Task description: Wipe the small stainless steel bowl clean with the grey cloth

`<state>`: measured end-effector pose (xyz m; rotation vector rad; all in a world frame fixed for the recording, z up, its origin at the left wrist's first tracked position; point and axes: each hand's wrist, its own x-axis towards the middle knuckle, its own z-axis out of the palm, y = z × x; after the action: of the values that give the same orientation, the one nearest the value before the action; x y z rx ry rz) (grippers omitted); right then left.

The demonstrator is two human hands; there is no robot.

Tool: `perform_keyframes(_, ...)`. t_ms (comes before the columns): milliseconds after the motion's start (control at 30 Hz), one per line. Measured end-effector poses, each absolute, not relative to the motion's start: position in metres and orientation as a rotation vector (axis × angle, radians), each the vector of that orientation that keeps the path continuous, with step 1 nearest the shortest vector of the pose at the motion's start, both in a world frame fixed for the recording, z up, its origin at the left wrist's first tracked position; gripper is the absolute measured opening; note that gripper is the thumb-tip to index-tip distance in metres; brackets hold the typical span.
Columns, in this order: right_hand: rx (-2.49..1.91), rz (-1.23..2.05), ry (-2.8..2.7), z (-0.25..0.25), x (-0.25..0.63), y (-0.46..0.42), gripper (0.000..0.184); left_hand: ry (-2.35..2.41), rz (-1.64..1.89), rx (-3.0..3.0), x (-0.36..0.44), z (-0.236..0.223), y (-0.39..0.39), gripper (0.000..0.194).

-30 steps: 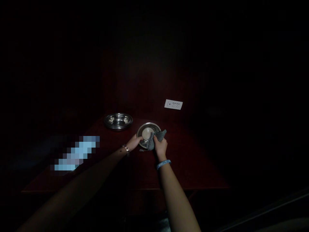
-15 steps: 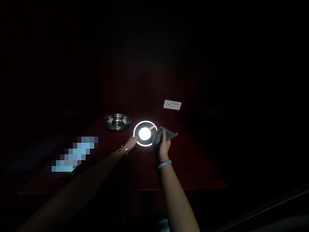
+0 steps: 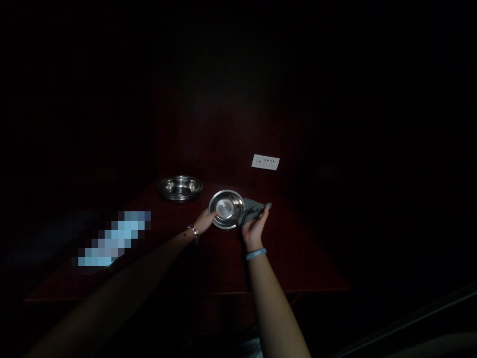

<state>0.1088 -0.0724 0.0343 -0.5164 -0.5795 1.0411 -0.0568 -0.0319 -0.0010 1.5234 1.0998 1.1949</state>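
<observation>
A shiny metal bowl (image 3: 224, 209), shallow and wide-rimmed, is held tilted above the dark red table. My left hand (image 3: 205, 220) grips its left rim, with the thumb over the inside edge. My right hand (image 3: 255, 229) is at the bowl's right side and holds a grey-green cloth (image 3: 255, 208), which touches the right rim. Part of the cloth and some of the right fingers are hidden behind the hand and the bowl. More metal bowls (image 3: 180, 188), apparently stacked, stand on the table to the left, apart from both hands.
The dark red table (image 3: 298, 263) has its front edge just below my hands. A white socket panel (image 3: 265, 162) is on the wall behind. A blurred-out bright bluish patch (image 3: 115, 238) covers something at the table's left. The surroundings are very dark.
The bowl has tipped, so its bright glare is gone. My right hand has turned and moved slightly lower, its fingers now more extended along the cloth. The left grip stays.
</observation>
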Motion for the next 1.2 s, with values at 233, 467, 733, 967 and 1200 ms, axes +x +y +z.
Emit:
perform_keyframes(233,-0.425,1.070,-0.481,0.035,0.109,-0.073,0.042,1.100,1.195,1.546,-0.056,0.001,-0.034,0.039)
perform_keyframes(467,-0.607,1.020,-0.687,0.033,0.101,-0.071,0.044,1.152,1.190,1.597,-0.057,0.000,-0.033,0.043)
perform_keyframes(733,-1.348,0.352,-1.462,0.018,0.092,-0.075,0.060,1.133,1.160,1.545,-0.054,0.008,-0.036,0.058)
perform_keyframes(967,-1.590,-0.053,-1.898,0.015,0.090,-0.083,0.058,1.156,1.155,1.542,-0.053,0.010,-0.037,0.068)
perform_keyframes(1200,-1.548,-0.265,-2.040,0.021,0.088,-0.092,0.058,1.135,1.182,1.497,-0.052,0.016,-0.043,0.070)
